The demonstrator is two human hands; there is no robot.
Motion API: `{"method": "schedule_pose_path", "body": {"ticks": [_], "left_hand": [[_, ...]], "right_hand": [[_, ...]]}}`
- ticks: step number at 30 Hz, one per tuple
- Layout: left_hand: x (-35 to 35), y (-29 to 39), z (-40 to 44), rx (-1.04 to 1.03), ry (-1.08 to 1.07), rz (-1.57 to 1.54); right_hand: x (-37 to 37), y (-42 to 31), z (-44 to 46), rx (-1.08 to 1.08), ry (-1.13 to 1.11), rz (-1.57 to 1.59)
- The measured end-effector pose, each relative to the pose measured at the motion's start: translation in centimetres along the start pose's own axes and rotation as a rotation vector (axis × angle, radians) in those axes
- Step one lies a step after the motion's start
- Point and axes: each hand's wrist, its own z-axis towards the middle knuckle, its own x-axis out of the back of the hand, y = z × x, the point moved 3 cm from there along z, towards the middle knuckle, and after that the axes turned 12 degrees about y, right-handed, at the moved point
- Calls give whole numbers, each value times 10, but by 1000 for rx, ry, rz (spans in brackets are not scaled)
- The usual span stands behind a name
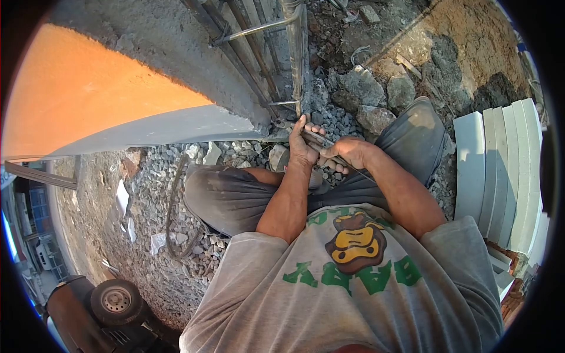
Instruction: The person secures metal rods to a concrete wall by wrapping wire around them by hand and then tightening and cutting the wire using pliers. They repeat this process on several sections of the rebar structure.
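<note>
Both my hands are close together over the gravel, at the foot of a column of steel bars (296, 59). My left hand (304, 144) is closed round one end of a thin dark metal rod or tool (318, 139), with the thumb raised towards the bars. Fingers of my right hand (348, 154) wrap the same piece a little lower and to the right. A thin end of it sticks out below my right hand. Its exact shape is hidden by my fingers. A crosswise steel tie (284, 103) joins the bars just above my left hand.
An orange and grey wall (118, 100) rises at the left. Rocks (362, 85) lie at the upper right, and pale slabs (471, 170) stand at the right. A bent cable (170, 206) lies on the gravel (153, 176). A vehicle with a wheel (116, 300) is at the lower left.
</note>
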Motion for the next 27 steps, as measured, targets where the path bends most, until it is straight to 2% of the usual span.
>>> {"method": "schedule_pose_path", "body": {"ticks": [2,3,4,6,7,11,15,18,20,21,23,24,26,27], "left_hand": [[-6,-1,-2,45,-16,-69],[-8,-2,-1,36,60,-64],[-7,-2,1,26,138,-61],[-11,-5,10,43,167,-104],[-12,-9,14,62,198,-140],[-9,-10,10,-15,338,59],[8,-9,14,-9,364,152],[17,-8,16,-94,434,294],[11,-1,2,-51,403,445],[9,0,-4,-16,405,437],[5,0,-9,-32,354,353],[5,0,-12,-44,332,270],[-8,4,-22,-34,276,196],[-12,5,-26,-19,246,123]], "right_hand": [[-7,-17,-21,32,319,-430],[-8,-24,-26,73,400,-765],[-16,-15,-27,69,401,-770],[-38,-8,-47,930,1131,-1390],[-40,-2,-43,838,1088,-1443],[-36,12,-22,869,1196,-1541],[-31,15,-5,782,1041,-1395],[-29,9,-15,757,918,-1224],[-15,5,6,532,656,-1118],[-8,-3,0,539,687,-1123],[-5,-2,-2,135,200,-368],[-1,-3,-1,149,213,-368],[1,2,7,13,-110,-71],[0,2,8,-4,-144,-41]]}}
